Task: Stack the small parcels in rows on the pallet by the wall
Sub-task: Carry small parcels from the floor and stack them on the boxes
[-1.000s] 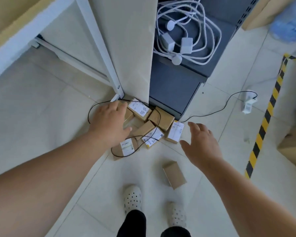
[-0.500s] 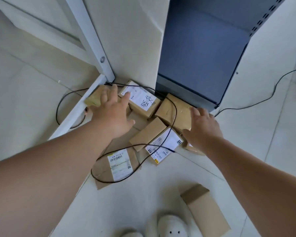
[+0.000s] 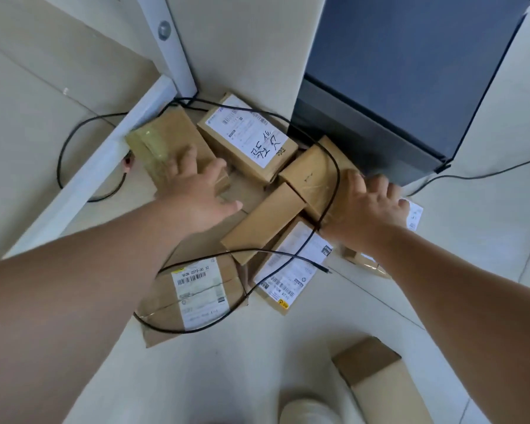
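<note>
Several small brown parcels lie heaped on the floor in a corner. My left hand [image 3: 196, 191] rests with spread fingers on a taped brown parcel [image 3: 162, 139]. My right hand [image 3: 371, 206] lies on a white-labelled parcel [image 3: 414, 213] at the heap's right edge, its fingers curled down over it. Between the hands are a parcel with a handwritten label [image 3: 248, 142], a plain brown parcel [image 3: 311, 174] and a narrow box [image 3: 263, 223]. Nearer me lie a labelled parcel [image 3: 291, 272] and a flat labelled parcel [image 3: 193, 293]. One plain box [image 3: 377, 374] lies apart by my shoe. No pallet is in view.
A black cable [image 3: 335, 166] loops over the heap and runs under my right wrist. A white metal frame leg [image 3: 178, 47] stands behind the parcels on the left, and a dark blue cabinet [image 3: 410, 75] on the right. My white shoe [image 3: 309, 410] is at the bottom edge.
I have bent closer to the heap. My left hand slid onto the taped parcel. My right hand came down from the air onto the labelled parcel at the right.
</note>
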### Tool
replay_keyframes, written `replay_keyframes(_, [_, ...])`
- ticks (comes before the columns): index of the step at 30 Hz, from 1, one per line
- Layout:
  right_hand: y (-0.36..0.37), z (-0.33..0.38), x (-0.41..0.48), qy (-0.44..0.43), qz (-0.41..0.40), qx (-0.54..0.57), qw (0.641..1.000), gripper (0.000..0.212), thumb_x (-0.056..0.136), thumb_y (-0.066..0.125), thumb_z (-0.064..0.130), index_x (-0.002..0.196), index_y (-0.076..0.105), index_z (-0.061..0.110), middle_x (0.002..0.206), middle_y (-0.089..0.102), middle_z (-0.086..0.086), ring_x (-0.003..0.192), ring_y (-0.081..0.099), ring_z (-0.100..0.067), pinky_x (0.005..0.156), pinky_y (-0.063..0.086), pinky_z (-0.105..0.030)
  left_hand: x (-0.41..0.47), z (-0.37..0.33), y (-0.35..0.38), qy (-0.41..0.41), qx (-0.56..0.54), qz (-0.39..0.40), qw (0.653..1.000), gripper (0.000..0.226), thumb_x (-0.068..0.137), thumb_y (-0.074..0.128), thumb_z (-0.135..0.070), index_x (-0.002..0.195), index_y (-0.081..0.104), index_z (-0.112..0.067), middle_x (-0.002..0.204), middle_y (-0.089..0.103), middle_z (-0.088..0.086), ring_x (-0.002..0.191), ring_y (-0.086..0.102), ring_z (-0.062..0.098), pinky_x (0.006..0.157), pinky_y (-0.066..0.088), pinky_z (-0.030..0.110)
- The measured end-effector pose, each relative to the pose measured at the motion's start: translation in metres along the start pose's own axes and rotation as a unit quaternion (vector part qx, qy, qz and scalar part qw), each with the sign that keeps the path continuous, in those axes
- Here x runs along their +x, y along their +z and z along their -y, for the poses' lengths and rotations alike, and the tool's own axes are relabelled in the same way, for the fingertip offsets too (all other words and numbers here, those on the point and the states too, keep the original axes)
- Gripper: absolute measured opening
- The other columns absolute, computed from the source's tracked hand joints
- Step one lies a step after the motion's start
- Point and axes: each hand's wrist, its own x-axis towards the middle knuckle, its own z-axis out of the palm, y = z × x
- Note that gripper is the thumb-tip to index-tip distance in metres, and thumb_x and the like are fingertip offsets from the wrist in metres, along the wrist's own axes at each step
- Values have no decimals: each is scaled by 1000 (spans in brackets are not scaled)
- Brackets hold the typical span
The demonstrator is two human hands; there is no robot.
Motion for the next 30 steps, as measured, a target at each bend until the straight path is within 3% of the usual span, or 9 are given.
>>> replay_keyframes(3, [9,8,-12,11,9,31,999,122,52,57,81,150,9,29,146,23,-16,137,23,-39,112,27,-51,-12,6,10,7,-1,-34,999,66,82,57,-69,138,32,-44,161,-9,-6,149,-9,30,110,20,69])
replay_keyframes(5, [11,11,-13,16,19,62,998,125,57,65,77,154,1,30,158,9,-17,145,14,-40,116,22,-51,-13,4,12,-22,-21,-111,993,69,80,57,-71,136,33,-40,161,-5,0,148,-4,34,110,16,71])
replay_keyframes(7, [12,12,-11,19,13,83,996,123,62,70,69,154,-2,31,159,12,-16,145,16,-40,115,23,-51,-9,-3,12,-96,-102,-172,975,92,76,61,-73,148,19,-32,162,-11,7,148,-11,36,111,11,72])
replay_keyframes(10, [13,14,-14,22,-10,69,997,119,65,76,58,153,1,33,146,28,-15,134,30,-37,109,30,-50,3,-9,8,-233,-243,-149,930,124,70,70,-71,155,-10,-30,162,-20,10,149,-9,40,112,16,69])
replay_keyframes(13, [6,14,-26,29,-27,53,998,113,67,74,57,151,3,34,139,29,-13,129,31,-36,106,31,-49,7,-7,3,-299,-343,-123,882,125,72,77,-55,155,-12,-27,156,18,17,136,35,42,103,40,53])
replay_keyframes(15, [-2,13,-38,41,-31,44,998,109,67,71,58,151,5,34,137,29,-12,128,29,-35,104,31,-48,2,-8,3,-288,-315,-131,895,111,80,72,-41,155,-9,-26,145,32,20,127,43,38,94,44,45])
replay_keyframes(18, [-12,9,-54,67,-41,42,996,105,66,70,59,149,11,34,137,29,-11,126,28,-33,101,31,-47,-11,-9,-2,-254,-204,-118,938,104,84,68,-37,155,-9,-30,156,9,19,139,20,41,102,38,53])
replay_keyframes(21, [-20,2,-60,87,-56,38,994,105,64,70,55,148,11,33,135,29,-11,124,30,-33,99,32,-45,-10,-15,-9,-194,-146,-106,964,103,86,66,-49,155,-8,-32,161,-18,10,148,-15,36,112,19,66])
replay_keyframes(30, [-3,29,-31,73,-74,114,988,112,67,72,56,152,4,27,141,22,-13,130,25,-35,112,23,-43,42,-24,-12,-313,-192,-107,924,132,66,59,-85,154,-18,-23,161,-22,13,148,-15,40,114,10,65])
